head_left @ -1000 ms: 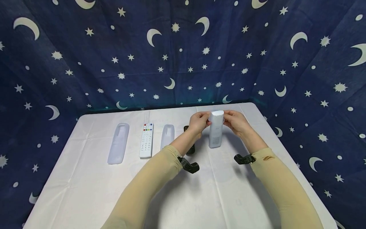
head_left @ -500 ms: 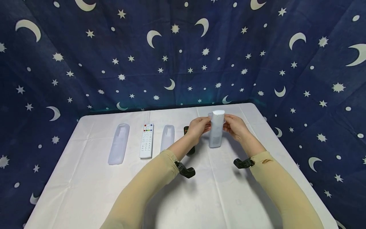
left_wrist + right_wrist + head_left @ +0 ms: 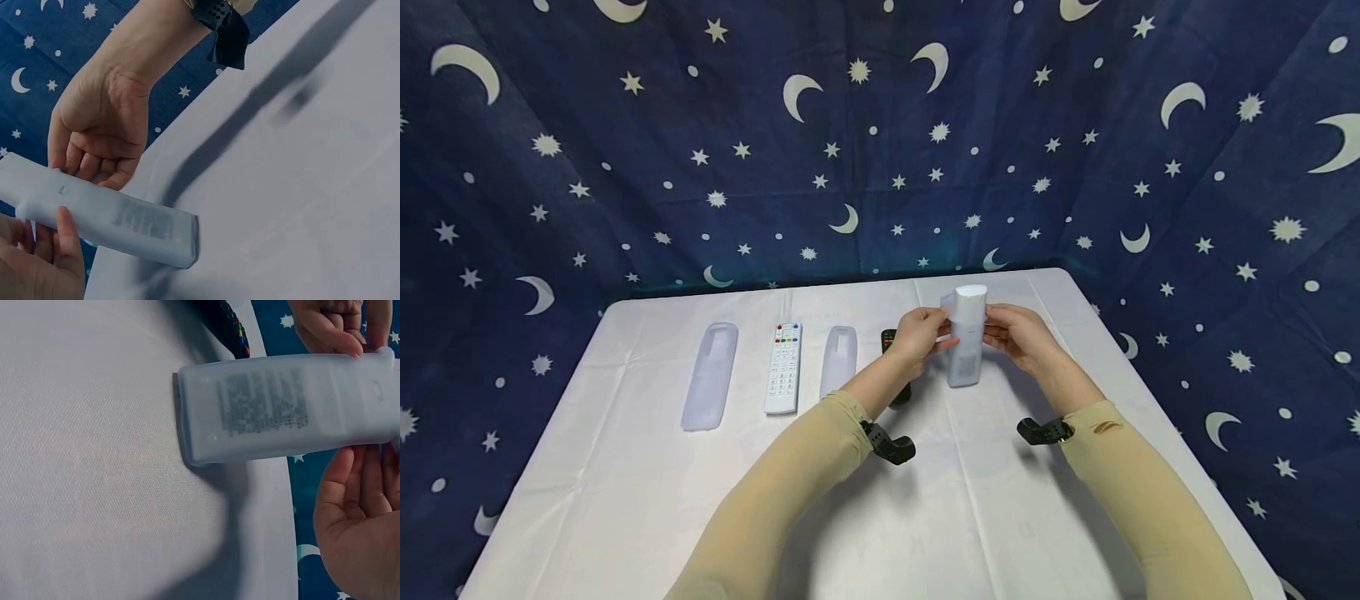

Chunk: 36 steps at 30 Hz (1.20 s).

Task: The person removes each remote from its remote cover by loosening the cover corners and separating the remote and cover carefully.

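Note:
A white remote control (image 3: 972,293) stands upright on its lower end, its back toward the head camera. Around it is a translucent silicone cover (image 3: 281,412), through which a printed label shows. The remote's top end is bare, and a loose piece of the cover shows behind it on the left. My left hand (image 3: 922,335) holds the covered remote from the left, a finger along its back in the left wrist view. From the right, my right hand (image 3: 1021,335) grips its other edge, fingers partly hidden behind it. A black remote (image 3: 901,393) lies partly behind my left hand.
Left of the hands on the white table (image 3: 625,500) lie a second white remote (image 3: 784,371), a translucent cover (image 3: 839,358) and a larger translucent cover (image 3: 710,379). A starry blue cloth (image 3: 880,150) hangs behind the table.
Both hands have slid slightly down the remote's sides. More of the remote's bare top shows, and the loose piece of cover has come into sight on its left.

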Tool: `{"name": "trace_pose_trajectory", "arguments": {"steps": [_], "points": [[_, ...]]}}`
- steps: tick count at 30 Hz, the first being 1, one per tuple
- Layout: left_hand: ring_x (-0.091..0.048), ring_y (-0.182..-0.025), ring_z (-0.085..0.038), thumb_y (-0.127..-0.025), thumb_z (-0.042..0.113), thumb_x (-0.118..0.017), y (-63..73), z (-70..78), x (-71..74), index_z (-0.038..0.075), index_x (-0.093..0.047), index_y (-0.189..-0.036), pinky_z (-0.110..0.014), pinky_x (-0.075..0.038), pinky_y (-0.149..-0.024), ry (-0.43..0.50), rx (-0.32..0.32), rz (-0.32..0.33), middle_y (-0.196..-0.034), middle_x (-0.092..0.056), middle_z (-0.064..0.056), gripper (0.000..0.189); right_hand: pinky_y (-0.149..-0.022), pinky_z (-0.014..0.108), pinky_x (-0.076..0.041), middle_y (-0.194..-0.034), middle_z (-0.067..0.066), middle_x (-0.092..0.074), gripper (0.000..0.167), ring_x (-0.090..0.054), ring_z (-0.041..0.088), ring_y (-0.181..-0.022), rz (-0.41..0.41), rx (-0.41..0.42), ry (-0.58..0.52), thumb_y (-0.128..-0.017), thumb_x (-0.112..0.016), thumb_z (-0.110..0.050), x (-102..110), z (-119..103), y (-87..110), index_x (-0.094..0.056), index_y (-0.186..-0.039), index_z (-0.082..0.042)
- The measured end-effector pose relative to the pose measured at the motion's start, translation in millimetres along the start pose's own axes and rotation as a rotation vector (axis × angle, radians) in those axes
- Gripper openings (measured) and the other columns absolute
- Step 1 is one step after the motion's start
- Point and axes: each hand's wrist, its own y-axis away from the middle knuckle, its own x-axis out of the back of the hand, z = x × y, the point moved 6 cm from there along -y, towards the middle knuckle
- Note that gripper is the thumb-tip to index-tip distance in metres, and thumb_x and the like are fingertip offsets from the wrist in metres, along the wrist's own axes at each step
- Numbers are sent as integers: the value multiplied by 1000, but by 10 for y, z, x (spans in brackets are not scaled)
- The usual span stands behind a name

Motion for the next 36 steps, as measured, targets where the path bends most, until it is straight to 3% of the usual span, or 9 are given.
{"name": "trace_pose_trajectory", "arguments": {"steps": [4,9,15,20,24,27,31,33,36], "points": [[-63,-93,-19,-108,21,-55,-12,-50,14,-8,-56,-133,-28,-58,-84,-18,27,18,-110,-59,-14,38,-78,20,-57,-89,-2,-70,18,-68,8,-84,7,7,48,-106,-53,-8,-39,9,-6,-59,-118,4],[-64,-79,-12,-109,21,-52,-19,-118,50,-8,-56,-133,-39,-52,-100,-54,52,40,-105,-61,-13,38,-80,18,-56,-90,-3,-68,35,-67,5,-82,40,-31,80,-107,-50,-7,-65,70,-27,-49,-135,15],[-63,-86,-13,-109,21,-51,-24,-178,65,-8,-57,-133,-43,-49,-104,-78,15,22,-109,-63,-12,38,-79,19,-57,-91,0,-67,39,-67,6,-82,61,-51,34,-108,-51,-11,-48,118,-42,-47,-137,14],[-64,-107,-21,-101,20,-59,12,-236,24,-3,-55,-140,-45,-50,-101,-279,-43,-44,-124,-65,-11,45,-81,20,-57,-94,3,-67,37,-68,8,-83,47,-35,20,-109,-52,-15,-30,103,-34,-48,-134,11],[-64,-110,-23,-100,16,-67,45,-250,-36,-3,-56,-137,-42,-52,-97,-462,-120,-80,-119,-67,-12,43,-84,21,-56,-103,6,-64,46,-67,9,-88,35,-32,46,-108,-54,-21,-39,77,-48,-45,-140,11],[-64,-102,-21,-99,14,-69,43,-242,-39,-3,-60,-129,-39,-54,-91,-488,-155,-52,-109,-67,-10,35,-89,24,-56,-113,6,-61,50,-67,10,-94,60,19,74,-106,-58,-22,-35,0,-59,-45,-143,8],[-64,-98,-18,-99,15,-69,30,-232,-33,-2,-62,-130,-36,-56,-86,-486,-158,-53,-107,-68,-9,36,-103,35,-50,-123,5,-60,51,-63,14,-107,70,166,96,-104,-63,-18,-24,-213,-52,-46,-147,5],[-65,-99,-18,-100,16,-69,27,-232,-32,-2,-61,-133,-36,-56,-86,-492,-156,-67,-109,-68,-9,38,-104,38,-48,-125,5,-60,54,-60,16,-110,32,223,104,-103,-64,-16,-32,-318,-50,-45,-149,3],[-64,-101,-19,-100,18,-68,37,-221,-35,-1,-60,-135,-37,-56,-87,-504,-152,-82,-111,-68,-9,41,-100,39,-48,-128,5,-58,57,-57,16,-113,-36,239,153,-102,-66,-18,-68,-413,-61,-45,-151,1]]}}
